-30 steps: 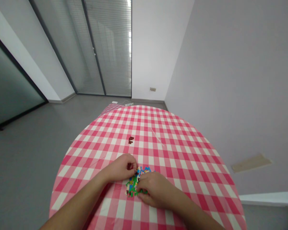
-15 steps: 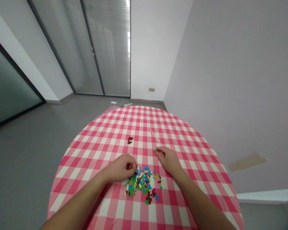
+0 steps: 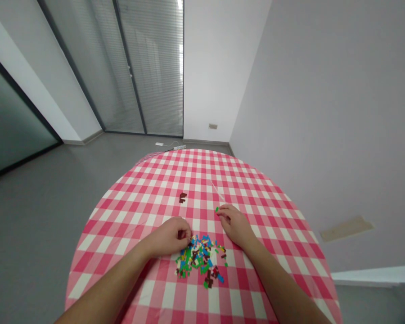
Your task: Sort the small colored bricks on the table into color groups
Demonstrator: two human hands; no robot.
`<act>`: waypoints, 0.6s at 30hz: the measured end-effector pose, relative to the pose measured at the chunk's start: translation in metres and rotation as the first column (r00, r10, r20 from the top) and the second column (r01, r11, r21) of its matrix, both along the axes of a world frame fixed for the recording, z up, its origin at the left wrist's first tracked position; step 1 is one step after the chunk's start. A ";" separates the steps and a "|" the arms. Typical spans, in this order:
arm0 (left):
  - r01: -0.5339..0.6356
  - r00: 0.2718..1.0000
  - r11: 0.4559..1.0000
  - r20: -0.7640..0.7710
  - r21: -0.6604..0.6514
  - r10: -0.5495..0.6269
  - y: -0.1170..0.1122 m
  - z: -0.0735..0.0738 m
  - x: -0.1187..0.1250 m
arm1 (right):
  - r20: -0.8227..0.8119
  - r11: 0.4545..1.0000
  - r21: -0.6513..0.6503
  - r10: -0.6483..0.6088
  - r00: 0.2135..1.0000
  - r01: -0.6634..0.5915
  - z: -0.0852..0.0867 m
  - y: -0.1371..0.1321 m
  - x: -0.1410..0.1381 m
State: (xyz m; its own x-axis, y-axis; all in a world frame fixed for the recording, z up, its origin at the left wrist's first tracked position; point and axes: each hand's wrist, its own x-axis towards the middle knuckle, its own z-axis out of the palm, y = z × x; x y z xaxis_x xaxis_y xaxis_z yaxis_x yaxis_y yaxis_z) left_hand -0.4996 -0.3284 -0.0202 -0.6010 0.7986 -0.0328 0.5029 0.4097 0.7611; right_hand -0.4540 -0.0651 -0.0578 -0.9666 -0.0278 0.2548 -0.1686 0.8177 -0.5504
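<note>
A pile of small building bricks (image 3: pixel 199 258) in blue, green, brown, white, yellow and red lies on the near part of the table. My left hand (image 3: pixel 173 235) rests at the pile's left edge, its thumb and fingers curled together; whatever is between the fingertips is hidden. My right hand (image 3: pixel 234 222) is beyond the pile to the right, pinching a small green brick (image 3: pixel 217 209) at its fingertips, low over the cloth. Farther off, a small group of dark brown bricks (image 3: pixel 182 198) sits apart from the pile.
The round table wears a red-and-white checked tablecloth (image 3: pixel 148 189). On the floor behind it is a white power strip (image 3: pixel 180 147) with a cable. A wall (image 3: pixel 324 112) stands to the right, and glass partitions (image 3: pixel 155 67) are at the back.
The green brick in my right fingertips has turned and shifted slightly away from me, with those fingers rising a little. My left hand holds its place.
</note>
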 end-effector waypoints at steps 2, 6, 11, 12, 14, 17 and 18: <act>0.001 1.000 1.000 -0.002 0.000 -0.001 0.000 0.000 0.000 | -0.011 1.000 0.020 -0.014 1.000 0.014 0.000 -0.001 -0.001; -0.001 1.000 1.000 -0.007 0.004 0.001 0.000 -0.002 0.000 | 0.023 0.986 0.148 -0.078 0.997 0.074 0.003 -0.009 -0.004; 0.000 1.000 1.000 -0.008 0.009 0.000 0.000 -0.003 0.000 | 0.042 0.976 0.187 -0.121 0.992 0.111 0.006 -0.015 -0.005; 0.003 1.000 1.000 -0.004 0.010 -0.003 0.000 -0.003 0.000 | 0.040 0.978 0.174 -0.123 0.992 0.114 0.006 -0.014 -0.005; 0.009 1.000 1.000 0.004 0.011 -0.009 0.000 -0.003 0.000 | 0.037 0.981 0.146 -0.133 0.990 0.127 0.005 -0.012 -0.005; 0.007 1.000 1.000 0.000 0.015 -0.007 0.000 -0.004 0.000 | 0.022 0.985 0.088 -0.150 0.988 0.147 0.001 -0.008 -0.006; 0.007 1.000 1.000 -0.003 0.019 -0.007 -0.001 -0.004 0.000 | 0.010 0.986 0.068 -0.152 0.988 0.151 0.000 -0.006 -0.006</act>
State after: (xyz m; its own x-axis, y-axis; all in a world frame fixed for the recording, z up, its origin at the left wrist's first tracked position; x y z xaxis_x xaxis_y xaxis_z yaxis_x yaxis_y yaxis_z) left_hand -0.4998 -0.3290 -0.0246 -0.5951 0.8035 -0.0165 0.5077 0.3918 0.7673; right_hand -0.4604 -0.0714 -0.0583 -0.9648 0.1026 0.2422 -0.0320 0.8682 -0.4952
